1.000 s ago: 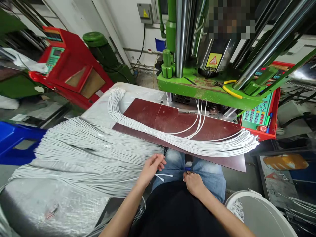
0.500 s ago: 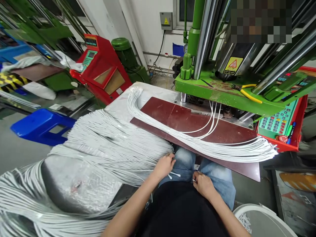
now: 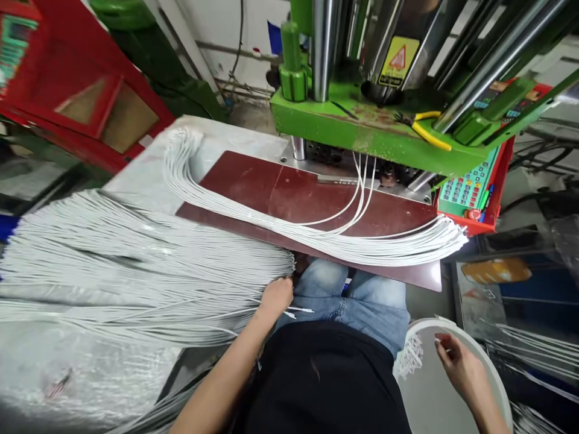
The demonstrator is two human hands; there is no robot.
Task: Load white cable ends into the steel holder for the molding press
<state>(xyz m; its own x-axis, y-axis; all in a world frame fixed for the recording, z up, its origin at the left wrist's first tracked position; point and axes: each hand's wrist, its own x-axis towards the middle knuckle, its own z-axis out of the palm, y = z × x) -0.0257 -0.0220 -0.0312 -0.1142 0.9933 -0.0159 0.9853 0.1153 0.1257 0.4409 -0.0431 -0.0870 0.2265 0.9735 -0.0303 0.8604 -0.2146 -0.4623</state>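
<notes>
My left hand [image 3: 277,296] is closed at the near edge of a wide spread of white cables [image 3: 149,259], its fingers curled around cable there. Two white-tipped cable ends [image 3: 298,312] stick out beside it over my lap. Above a round white bin [image 3: 446,416], my right hand [image 3: 458,360] has thumb and fingers pinched, with a small white piece [image 3: 436,340] at the fingertips. White scraps [image 3: 411,355] lie inside the bin on the left. A curved bundle of white cables [image 3: 335,241] rests across a dark red board [image 3: 289,181], and several of its cables run up into the press.
The green press [image 3: 353,129] stands just behind the board, with yellow-handled pliers [image 3: 429,129] on its plate. A red control box [image 3: 468,187] sits at its right. Another red machine [image 3: 90,78] is at far left. Plastic-wrapped surface [image 3: 113,367] lies under the cables.
My right hand has moved from my lap out to the right, over the bin. The left hand stays by the cable ends. The view has shifted right and down.
</notes>
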